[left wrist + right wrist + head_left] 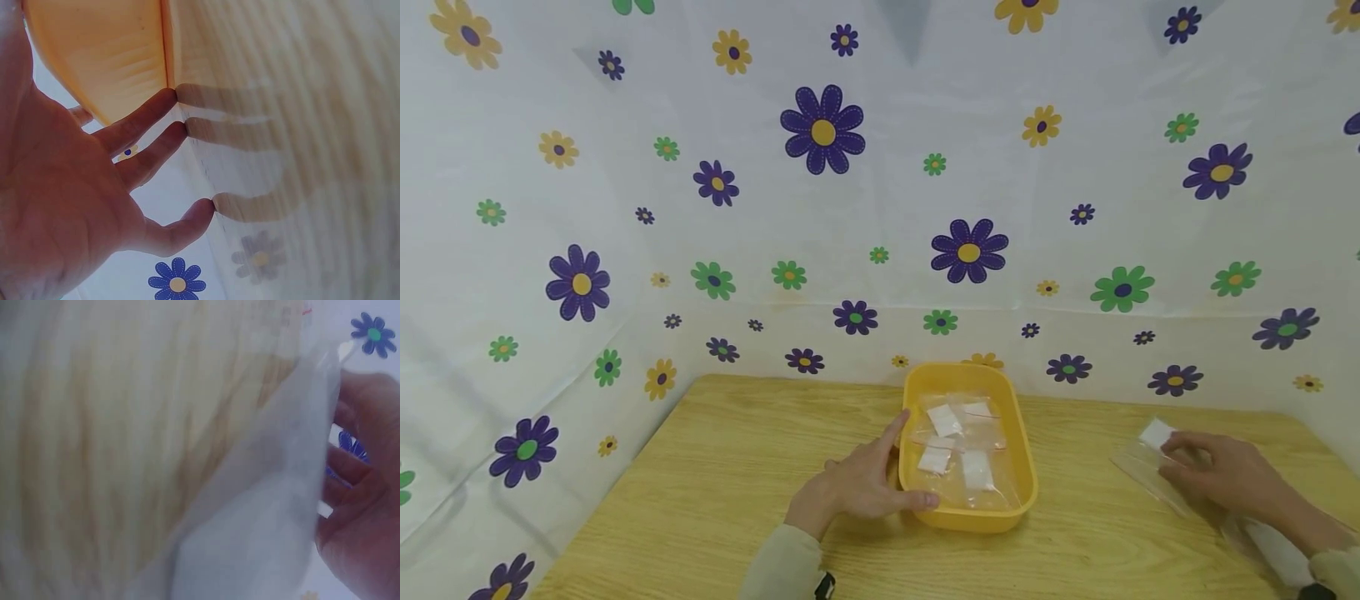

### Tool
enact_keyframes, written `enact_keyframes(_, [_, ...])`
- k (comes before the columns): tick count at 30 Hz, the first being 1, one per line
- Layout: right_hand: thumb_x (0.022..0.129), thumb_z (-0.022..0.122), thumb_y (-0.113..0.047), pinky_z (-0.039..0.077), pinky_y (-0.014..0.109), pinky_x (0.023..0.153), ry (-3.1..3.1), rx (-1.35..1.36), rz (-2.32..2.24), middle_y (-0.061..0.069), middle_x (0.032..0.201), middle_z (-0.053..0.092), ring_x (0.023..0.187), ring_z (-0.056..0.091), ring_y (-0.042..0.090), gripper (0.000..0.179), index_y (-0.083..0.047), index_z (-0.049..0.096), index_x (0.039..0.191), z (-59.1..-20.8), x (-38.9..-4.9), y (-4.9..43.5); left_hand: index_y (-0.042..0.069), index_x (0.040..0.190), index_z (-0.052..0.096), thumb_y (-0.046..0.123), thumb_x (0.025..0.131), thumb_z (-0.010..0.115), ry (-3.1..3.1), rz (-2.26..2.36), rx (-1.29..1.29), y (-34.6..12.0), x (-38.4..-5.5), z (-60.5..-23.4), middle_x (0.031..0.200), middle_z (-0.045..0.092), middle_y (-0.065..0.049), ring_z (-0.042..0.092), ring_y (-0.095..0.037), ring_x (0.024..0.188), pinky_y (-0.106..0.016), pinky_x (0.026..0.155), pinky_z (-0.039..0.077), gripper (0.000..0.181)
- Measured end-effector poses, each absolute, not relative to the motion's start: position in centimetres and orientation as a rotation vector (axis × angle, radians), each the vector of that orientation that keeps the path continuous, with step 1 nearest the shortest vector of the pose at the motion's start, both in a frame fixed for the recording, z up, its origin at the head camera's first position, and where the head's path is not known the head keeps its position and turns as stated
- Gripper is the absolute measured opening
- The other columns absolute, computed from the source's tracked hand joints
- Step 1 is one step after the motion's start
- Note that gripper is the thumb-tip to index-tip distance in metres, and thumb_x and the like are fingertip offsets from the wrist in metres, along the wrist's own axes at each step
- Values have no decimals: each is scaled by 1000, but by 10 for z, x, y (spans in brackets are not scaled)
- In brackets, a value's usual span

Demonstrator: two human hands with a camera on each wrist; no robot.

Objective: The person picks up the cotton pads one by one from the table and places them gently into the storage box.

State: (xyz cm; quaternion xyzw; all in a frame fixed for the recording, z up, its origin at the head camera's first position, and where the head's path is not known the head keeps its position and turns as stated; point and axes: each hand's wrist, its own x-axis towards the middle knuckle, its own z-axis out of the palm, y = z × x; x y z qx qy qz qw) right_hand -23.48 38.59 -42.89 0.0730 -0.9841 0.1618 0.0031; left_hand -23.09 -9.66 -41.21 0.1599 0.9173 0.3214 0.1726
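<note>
- Flowered cloth (880,200) is hanging behind the wooden table (722,475).
- Yellow bin (1032,475) is sitting on the table, reaching its back edge.
- Left hand (865,479) is spreading its fingers, thumb resting on the bin's near rim, index touching its left side.
- Right hand (1228,475), well apart from the left, is pinching a clear bag (1138,467) (right of the bin).
- Clear bags (1000,433) are overlapping inside the bin.
- White squares (977,471) are showing through them.

Left hand (863,482) spreads its fingers (140,117); right hand (1236,477) curls, pinching.
</note>
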Motion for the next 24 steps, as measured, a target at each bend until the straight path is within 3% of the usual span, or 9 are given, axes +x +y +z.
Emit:
enact_keyframes(2, [85,64,-52,46,64,78,-3091,242,508,31,122,58,102,55,48,50,-9,66,111,-431,-236,389,43,149,-4,73,68,67,2598,919,452,-97,-231,-412,149,41,0,42,-27,134,-65,106,32,112])
enact_keyframes(5, [85,63,-52,44,66,78,-3098,251,530,33,127,53,110,48,56,54,-9,64,116,-432,-238,392,42,150,-3,73,68,66,2601,915,452,-97,-231,-413,150,39,1,39,-28,136,-70,105,26,112])
enact_keyframes(9, [86,64,-49,43,68,79,-3069,279,555,32,129,52,112,45,58,50,-10,65,116,-434,-241,396,45,149,-5,77,66,63,2641,856,440,-98,-229,-412,149,40,2,37,-31,137,-83,96,11,112])
enact_keyframes(12, [85,67,-45,41,69,82,-3016,326,543,30,127,55,113,46,57,44,-10,67,112,-435,-242,397,47,148,-7,80,65,61,2657,831,430,-99,-229,-412,148,42,3,36,-32,138,-86,91,7,112])
enact_keyframes(20, [84,68,-44,44,65,80,-3007,343,488,29,126,57,109,51,55,40,-12,69,107,-434,-247,396,46,148,-7,78,67,62,2655,849,438,-99,-229,-411,145,46,3,40,-31,135,-85,92,9,111])
enact_keyframes(24, [86,67,-40,43,66,81,-3001,333,498,29,125,57,110,49,56,30,-14,71,101,-433,-249,394,43,149,-5,75,68,63,2637,888,463,-101,-231,-411,139,51,2,46,-27,130,-82,96,17,111])
